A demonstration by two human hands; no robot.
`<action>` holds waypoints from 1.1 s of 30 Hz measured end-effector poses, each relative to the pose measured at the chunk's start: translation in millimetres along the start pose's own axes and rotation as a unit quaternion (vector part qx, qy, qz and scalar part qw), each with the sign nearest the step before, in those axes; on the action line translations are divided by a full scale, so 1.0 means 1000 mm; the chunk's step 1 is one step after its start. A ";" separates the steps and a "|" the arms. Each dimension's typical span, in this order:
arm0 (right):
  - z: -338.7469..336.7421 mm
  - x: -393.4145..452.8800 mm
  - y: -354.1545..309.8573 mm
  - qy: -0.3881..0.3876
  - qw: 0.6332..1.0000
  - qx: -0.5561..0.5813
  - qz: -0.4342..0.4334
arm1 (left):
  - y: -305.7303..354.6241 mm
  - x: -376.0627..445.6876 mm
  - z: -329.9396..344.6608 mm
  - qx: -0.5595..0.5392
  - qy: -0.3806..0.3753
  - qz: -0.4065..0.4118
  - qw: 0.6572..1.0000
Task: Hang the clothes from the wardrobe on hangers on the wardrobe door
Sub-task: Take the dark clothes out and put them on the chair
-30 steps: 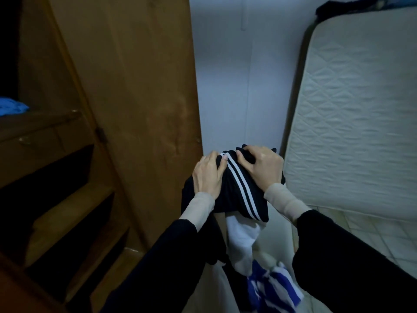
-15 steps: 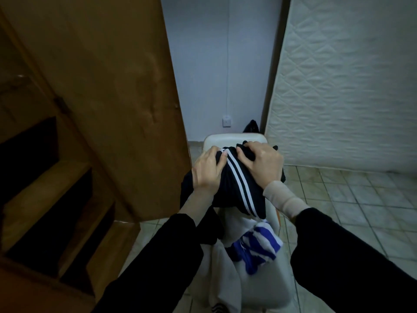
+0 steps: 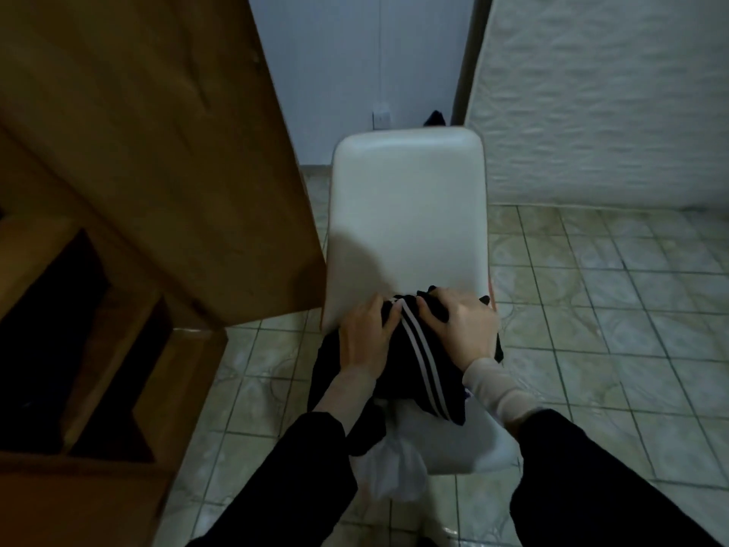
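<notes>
Both hands grip the black garment (image 3: 418, 361) over the white chair (image 3: 410, 215): the left hand (image 3: 365, 337) lies on its left side with fingers curled into the cloth beside the white stripes (image 3: 424, 363), and the right hand (image 3: 459, 327) clutches the bunched top edge at about 1 o'clock from the left one, fingers bent round the fabric. The garment sits at the centre of the view, at about 6 o'clock from the chair's back, piled on the seat on top of a white cloth (image 3: 398, 467) that spills off the seat's front edge toward 6 o'clock. The stripes run diagonally between the two hands, from 11 o'clock down to 5 o'clock. Black sleeves (image 3: 591, 479) cover both forearms, and a pale cuff (image 3: 497, 388) shows at the right wrist.

A wooden wardrobe door (image 3: 157, 152) stands open at 10 o'clock, its lower corner just beside the chair's left edge. Dark wardrobe shelves (image 3: 59, 329) lie at 8 o'clock. A quilted white mattress (image 3: 611, 100) leans upright at 2 o'clock, and a pale wall (image 3: 355, 65) with a socket (image 3: 381, 119) shows at 12 o'clock between door and mattress. Glossy tiled floor (image 3: 611, 329) spreads from 3 to 6 o'clock under the chair
</notes>
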State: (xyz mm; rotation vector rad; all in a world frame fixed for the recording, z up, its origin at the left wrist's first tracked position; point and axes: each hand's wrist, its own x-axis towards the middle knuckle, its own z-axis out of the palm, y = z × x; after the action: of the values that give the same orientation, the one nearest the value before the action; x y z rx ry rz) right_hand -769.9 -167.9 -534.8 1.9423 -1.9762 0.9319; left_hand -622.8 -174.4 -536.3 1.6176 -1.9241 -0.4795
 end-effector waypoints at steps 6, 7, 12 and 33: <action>0.068 -0.056 0.025 -0.079 0.996 0.004 0.035 | -0.056 -0.016 0.071 0.033 -0.041 0.002 0.999; 0.080 -0.065 0.029 -0.092 0.995 0.008 0.044 | -0.065 -0.018 0.082 0.042 -0.047 0.000 0.998; 0.129 -0.107 0.050 -0.174 0.981 0.016 0.078 | -0.102 -0.033 0.135 0.075 -0.062 -0.003 0.995; 0.223 -0.157 0.075 -0.229 0.958 0.051 0.164 | -0.163 -0.030 0.231 0.124 -0.052 0.028 0.991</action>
State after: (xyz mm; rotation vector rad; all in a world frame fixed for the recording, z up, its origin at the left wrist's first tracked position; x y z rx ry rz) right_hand -764.3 -171.9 -817.4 2.0682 -2.6216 0.7063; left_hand -640.2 -198.7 -819.3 1.7159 -2.1719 -0.3157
